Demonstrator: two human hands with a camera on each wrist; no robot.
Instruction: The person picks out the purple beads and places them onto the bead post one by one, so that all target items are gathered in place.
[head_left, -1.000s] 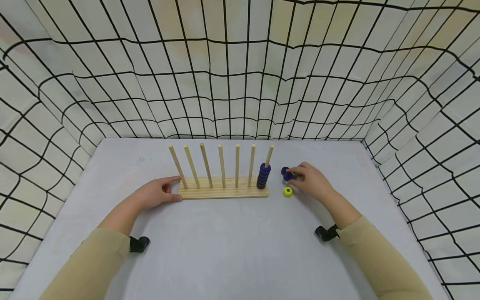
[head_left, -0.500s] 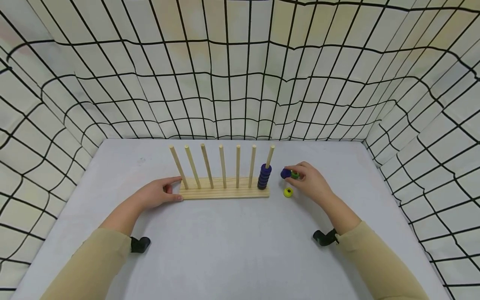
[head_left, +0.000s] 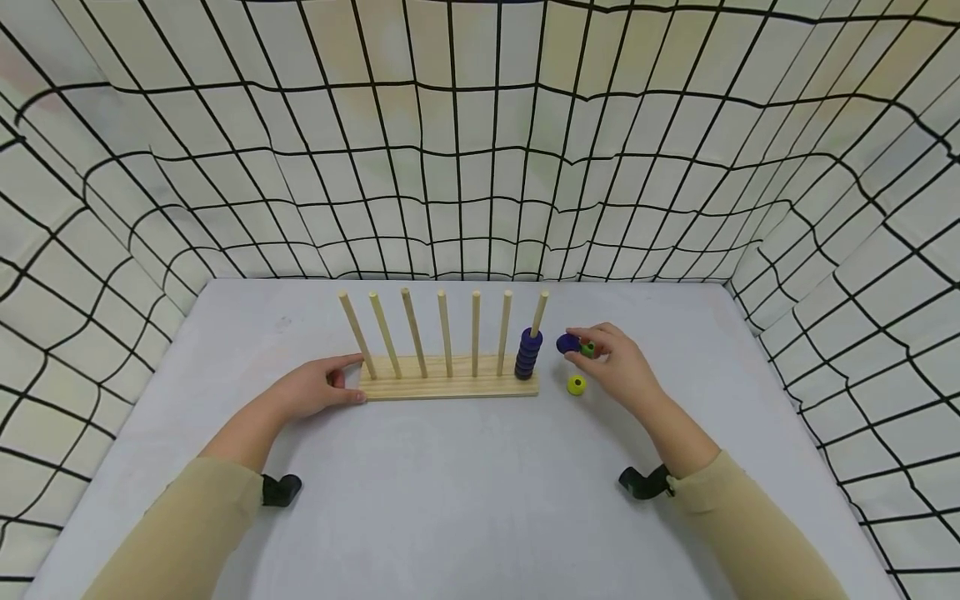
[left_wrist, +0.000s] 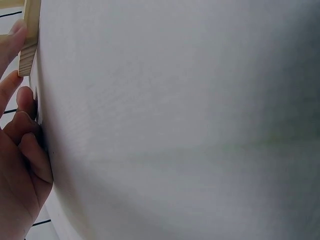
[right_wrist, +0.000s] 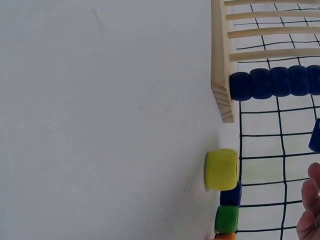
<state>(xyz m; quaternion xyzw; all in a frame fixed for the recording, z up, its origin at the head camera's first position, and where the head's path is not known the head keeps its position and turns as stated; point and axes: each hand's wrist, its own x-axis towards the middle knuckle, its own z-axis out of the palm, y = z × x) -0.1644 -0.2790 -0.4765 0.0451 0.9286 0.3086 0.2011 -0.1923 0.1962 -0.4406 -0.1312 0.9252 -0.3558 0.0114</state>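
My right hand (head_left: 618, 362) pinches a dark blue bead (head_left: 568, 343) between thumb and fingertips. In the right wrist view, this bead (right_wrist: 315, 137) is raised off the table. A yellow bead (head_left: 576, 384) lies below that hand, and a green bead (head_left: 588, 347) shows by its fingers. My left hand (head_left: 313, 387) grips the left end of a wooden peg stand (head_left: 450, 385), thumb at the front and a finger at the back. Several dark blue beads (head_left: 528, 354) are stacked on its rightmost peg; the other pegs are bare.
The right wrist view also shows a blue bead (right_wrist: 231, 196), a green bead (right_wrist: 227, 219) and an orange bead (right_wrist: 226, 236) on the table behind the yellow one. A black net (head_left: 480, 175) hangs before white walls around the white table (head_left: 465, 500).
My right hand has picked up the blue bead and shifted it slightly up and to the left, uncovering more of the green bead. The left hand stays on the stand.
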